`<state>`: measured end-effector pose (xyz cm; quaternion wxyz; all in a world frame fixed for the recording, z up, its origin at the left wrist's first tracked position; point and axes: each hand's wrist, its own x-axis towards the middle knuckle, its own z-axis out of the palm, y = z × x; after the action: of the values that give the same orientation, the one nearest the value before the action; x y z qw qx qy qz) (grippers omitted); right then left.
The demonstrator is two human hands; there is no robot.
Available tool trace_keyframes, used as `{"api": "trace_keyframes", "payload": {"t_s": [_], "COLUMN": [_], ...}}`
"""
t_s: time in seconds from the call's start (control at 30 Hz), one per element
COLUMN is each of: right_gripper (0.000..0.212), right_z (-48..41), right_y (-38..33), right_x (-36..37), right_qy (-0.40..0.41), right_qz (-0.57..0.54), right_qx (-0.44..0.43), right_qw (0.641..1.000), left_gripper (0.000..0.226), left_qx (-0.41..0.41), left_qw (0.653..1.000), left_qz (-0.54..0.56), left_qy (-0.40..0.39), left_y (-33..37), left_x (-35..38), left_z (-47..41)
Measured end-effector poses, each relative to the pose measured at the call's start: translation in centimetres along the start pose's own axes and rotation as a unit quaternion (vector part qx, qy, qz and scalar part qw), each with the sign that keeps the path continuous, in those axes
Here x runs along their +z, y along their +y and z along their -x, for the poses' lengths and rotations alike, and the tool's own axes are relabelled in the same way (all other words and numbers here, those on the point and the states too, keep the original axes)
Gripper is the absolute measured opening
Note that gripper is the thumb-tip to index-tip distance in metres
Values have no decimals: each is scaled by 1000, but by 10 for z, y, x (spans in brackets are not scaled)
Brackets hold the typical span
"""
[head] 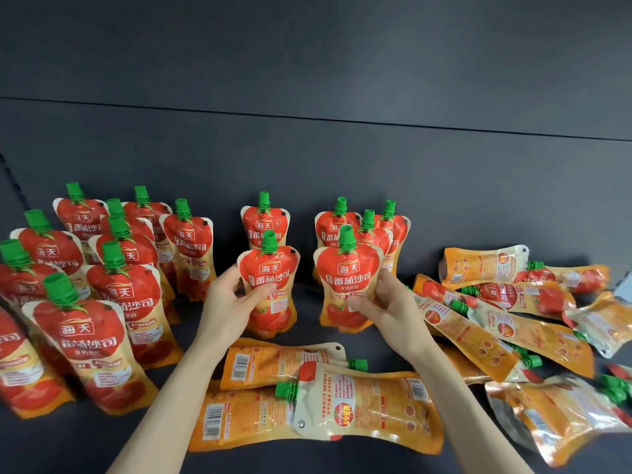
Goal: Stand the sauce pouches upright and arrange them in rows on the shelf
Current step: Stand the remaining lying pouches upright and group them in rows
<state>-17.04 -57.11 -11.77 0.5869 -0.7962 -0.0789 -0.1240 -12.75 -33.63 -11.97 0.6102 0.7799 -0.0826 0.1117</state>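
Dark shelf (307, 333) is lying beneath two upright pouches: the left hand (227, 295) is pinching the left pouch (268, 285) at its waist, the right hand (386, 302) is gripping the right pouch (349, 285), fingertips hiding behind it. Standing rows (126, 292) at left are running off frame; lying pouches (506, 333) are overlapping, count unclear

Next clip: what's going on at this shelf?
A person is stocking a dark shelf. The left hand grips a red-and-orange sauce pouch with a green cap, and the right hand grips a second such pouch. Both are upright at mid-shelf. Standing pouches fill rows on the left, with more behind. Flat-lying pouches in front and on the right are not yet stood up.
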Motion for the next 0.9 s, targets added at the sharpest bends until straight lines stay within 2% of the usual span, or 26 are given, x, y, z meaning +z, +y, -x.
{"api": "trace_keyframes", "payload": {"t_s": [0.17,0.27,0.37,0.6,0.8,0.9], "right_gripper": [44,45,45,44,43,46], "right_z": [-12,-12,-11,-11,-11,-5], "right_y": [7,11,10,10,8,5], "right_x": [16,19,18,22,23,23], "right_qy": [-13,-10,5,40,32,37], "right_qz": [41,71,107,136,145,159], "right_qx": [9,13,10,8,26,34], "right_qw": [999,997,994,990,989,986], "left_gripper": [43,51,49,51,53,62], "left_qx": [2,-11,-18,-9,-12,-25], "left_qw": [1000,998,995,993,992,992], "left_qz": [2,-54,-100,-112,-124,-120], "left_qy": [-14,-25,-13,-24,-20,-12], "left_y": [-2,-9,-16,-17,-16,-14], "left_x": [-3,-2,1,1,1,-1], "left_z": [-5,-2,0,-8,-9,-2]}}
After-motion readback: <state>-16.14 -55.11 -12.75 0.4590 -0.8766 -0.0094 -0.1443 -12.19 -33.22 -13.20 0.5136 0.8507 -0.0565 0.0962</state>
